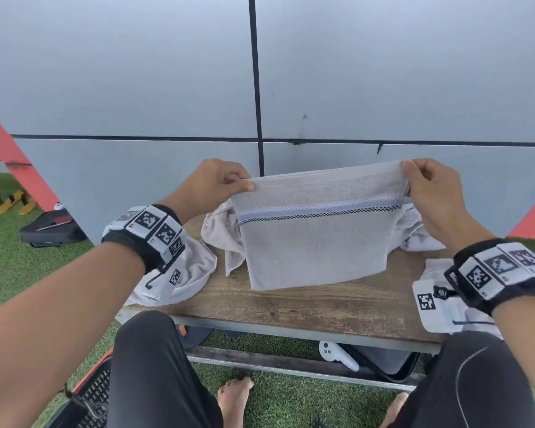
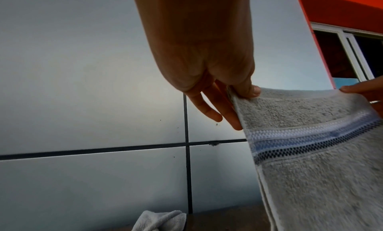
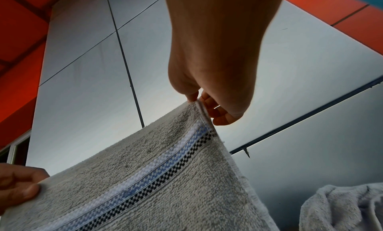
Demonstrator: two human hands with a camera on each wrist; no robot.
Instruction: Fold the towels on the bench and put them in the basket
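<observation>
Grey wall panels (image 1: 136, 72) are filling the backdrop, artificial grass (image 1: 28, 273) is lying underfoot, and the wooden tabletop (image 1: 291, 301) is sitting right in front of the seated person's knees.

Both hands are up and working. The left hand (image 1: 212, 186) is pinching the top left corner of the striped towel (image 1: 315, 239), thumb on the near face, the other fingers (image 2: 209, 108) hanging loosely straight behind the cloth. The right hand (image 1: 433, 193) is pinching the top right corner between thumb and fingertips, the rest of its fingers curling in behind. Between them the towel is hanging stretched and flat above the tabletop, its blue and black band running across, its lower edge looking to reach the wood or just short of it.

So where is this job standing? Early, by my reading. This towel is looking spread out rather than folded, so its first fold is not yet made. More crumpled towels are waiting: one heap (image 1: 223, 233) behind the hanging cloth, another (image 1: 179, 273) at the left end of the tabletop under the wrist, and more pale cloth (image 1: 436, 270) at the right. A dark basket (image 1: 90, 400) is peeking in at the lower left on the grass; only a corner is showing, and I cannot tell whether anything is in it yet.
</observation>
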